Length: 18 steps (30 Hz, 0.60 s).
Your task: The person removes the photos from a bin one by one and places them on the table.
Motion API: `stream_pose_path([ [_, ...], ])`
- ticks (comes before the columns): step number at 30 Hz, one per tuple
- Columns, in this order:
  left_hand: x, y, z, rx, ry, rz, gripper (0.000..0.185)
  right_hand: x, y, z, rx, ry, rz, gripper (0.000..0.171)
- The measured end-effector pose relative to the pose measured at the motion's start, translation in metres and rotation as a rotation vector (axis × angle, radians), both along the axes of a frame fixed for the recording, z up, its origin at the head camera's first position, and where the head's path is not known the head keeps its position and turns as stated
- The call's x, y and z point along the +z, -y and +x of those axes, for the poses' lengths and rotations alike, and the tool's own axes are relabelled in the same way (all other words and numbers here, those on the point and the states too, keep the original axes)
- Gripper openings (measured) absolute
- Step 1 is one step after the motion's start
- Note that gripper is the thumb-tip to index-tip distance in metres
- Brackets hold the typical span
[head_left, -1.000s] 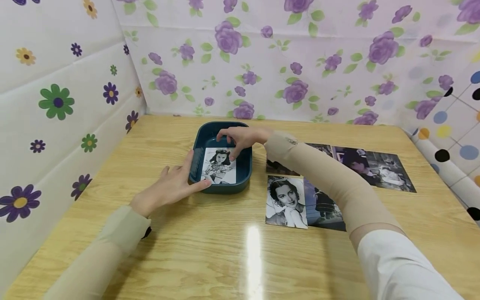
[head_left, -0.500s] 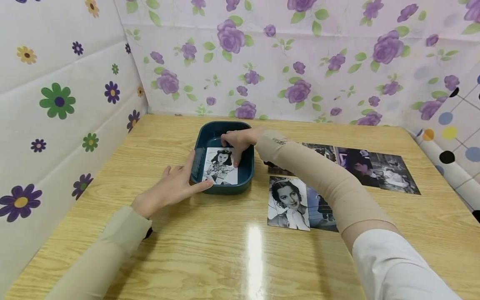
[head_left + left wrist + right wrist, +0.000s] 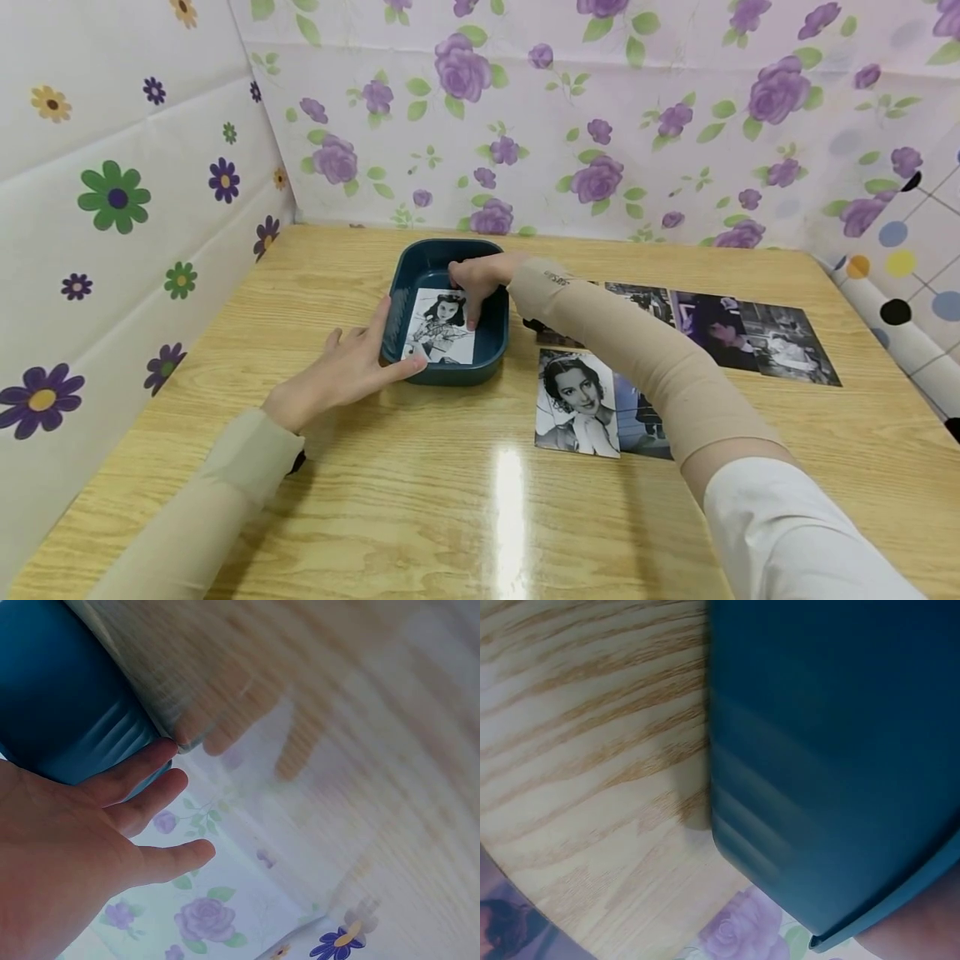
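Observation:
A dark blue-green plastic bin (image 3: 491, 350) stands on the table, with a black-and-white photo (image 3: 441, 333) of a dark-haired person lying face up inside. My left hand (image 3: 341, 371) rests against the bin's near left corner. Its fingers lie along the left wall and its thumb tip is at the front rim; the left wrist view shows the fingers (image 3: 142, 795) spread and fairly straight. My right hand (image 3: 482, 279) reaches over the right rim into the bin. Its thumb is at the photo's right edge, apart from the bent index finger; the other fingers are mostly hidden.
Right of the bin lie a black-and-white portrait photo (image 3: 577, 404) and a bluish photo (image 3: 640, 421) partly under my right forearm. Behind them are several more photos, including a purple-toned one (image 3: 716, 329) and a grey one (image 3: 787, 342). Floral sheets (image 3: 540, 125) border the table.
My right hand has shifted slightly right and lower in the bin, its index finger drawing back from the middle. The left hand stays at the bin's corner, and the photo inside looks nearly unmoved.

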State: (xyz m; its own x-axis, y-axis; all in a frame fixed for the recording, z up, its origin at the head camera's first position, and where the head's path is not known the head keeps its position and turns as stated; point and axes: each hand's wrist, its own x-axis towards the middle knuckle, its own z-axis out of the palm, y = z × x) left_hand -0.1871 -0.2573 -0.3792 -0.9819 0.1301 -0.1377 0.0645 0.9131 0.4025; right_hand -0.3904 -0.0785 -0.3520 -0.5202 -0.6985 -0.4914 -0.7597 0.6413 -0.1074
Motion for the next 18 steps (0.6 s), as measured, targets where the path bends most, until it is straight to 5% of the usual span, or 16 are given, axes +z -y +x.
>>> stream_pose_path([
  [8, 0.001, 0.000, -0.001, -0.005, 0.001, -0.006, 0.110, 0.002, -0.002, 0.002, 0.003, -0.073, 0.022, 0.085],
  [18, 0.002, 0.000, -0.001, -0.005, 0.019, -0.017, 0.111, 0.005, -0.015, 0.003, -0.131, 0.275, -0.344, 0.055],
])
